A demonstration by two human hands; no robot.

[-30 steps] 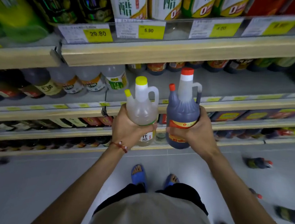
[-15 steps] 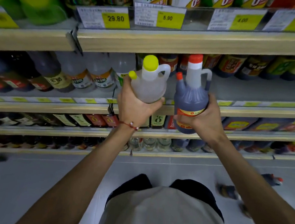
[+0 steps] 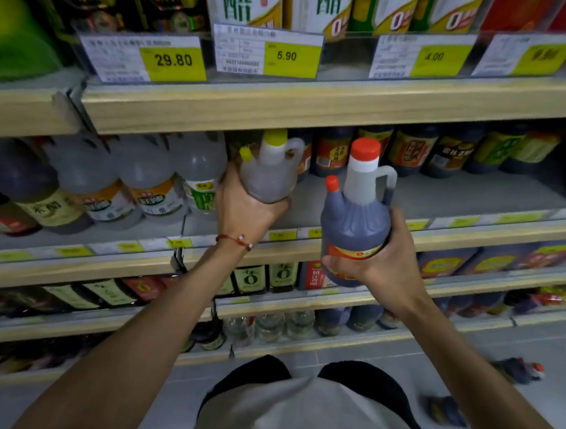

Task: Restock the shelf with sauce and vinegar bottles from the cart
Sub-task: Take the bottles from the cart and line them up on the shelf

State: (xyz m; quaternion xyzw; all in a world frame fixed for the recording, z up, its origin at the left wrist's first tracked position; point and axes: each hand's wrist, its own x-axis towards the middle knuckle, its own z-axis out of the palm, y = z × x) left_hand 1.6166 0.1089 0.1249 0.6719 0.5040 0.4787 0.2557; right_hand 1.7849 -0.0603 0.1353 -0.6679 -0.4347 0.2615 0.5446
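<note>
Head view, near to far.

- Right hand point(image 3: 389, 266): fingers wrapped round the lower body of a dark-brown plastic sauce jug with a red cap point(image 3: 355, 226). It is held upright in front of the shelf's front lip point(image 3: 460, 221), not on it.
- Left hand point(image 3: 244, 211): grips the underside of a clear plastic vinegar jug with a yellow cap point(image 3: 271, 176), lifted into the shelf opening. Can't tell if its base touches.
- Risk: the yellow cap sits close under the upper wooden shelf edge point(image 3: 317, 105) and could catch there. The low one-handed grip could let the jug tip.
- Risk: the leaning clear bottles point(image 3: 149, 176) just to the left could be nudged.
- Room: bare grey shelf board point(image 3: 446, 193) to the right, between the lip and the back row of dark bottles point(image 3: 412, 150).
</note>
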